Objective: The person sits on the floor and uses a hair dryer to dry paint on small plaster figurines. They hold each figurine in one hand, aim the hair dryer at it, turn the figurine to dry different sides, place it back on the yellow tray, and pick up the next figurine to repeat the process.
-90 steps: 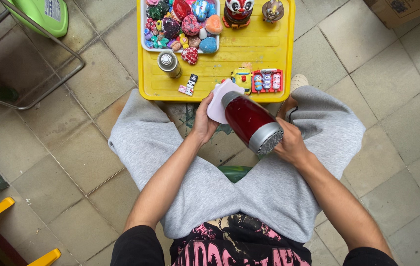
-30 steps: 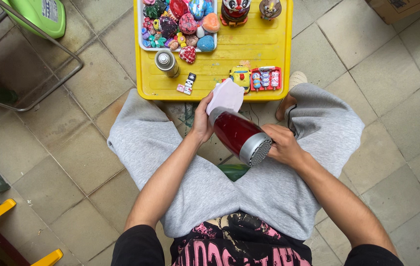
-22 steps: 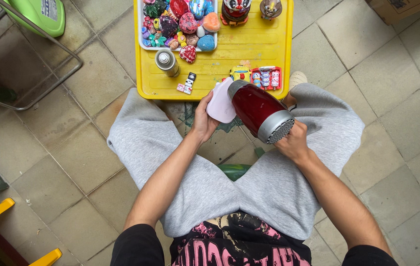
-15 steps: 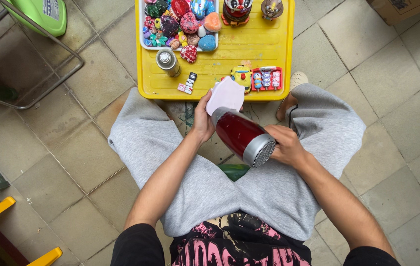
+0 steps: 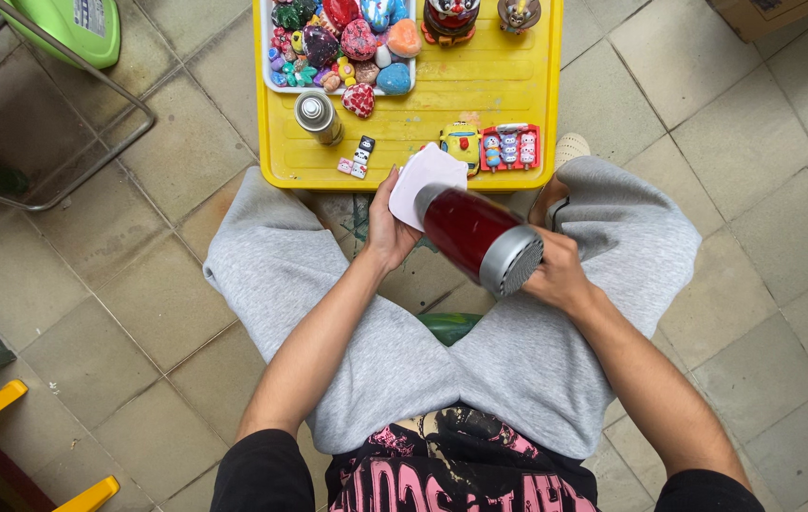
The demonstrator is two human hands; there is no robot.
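A red hair dryer point(image 5: 476, 235) is gripped by the right hand point(image 5: 556, 277) above the lap, its nozzle against a white flat piece point(image 5: 420, 177) pinched by the left hand point(image 5: 387, 230). Just beyond, a yellow table point(image 5: 442, 104) carries a white tray point(image 5: 271, 83) filled with painted figurines point(image 5: 347, 38) — a spray can point(image 5: 317, 116) lies beside it.

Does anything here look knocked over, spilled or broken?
Nothing looks spilled or broken. The spray can lies on its side on the yellow table, beside the white tray of painted pieces. The left hand holds a white piece at the red dryer in the right hand.
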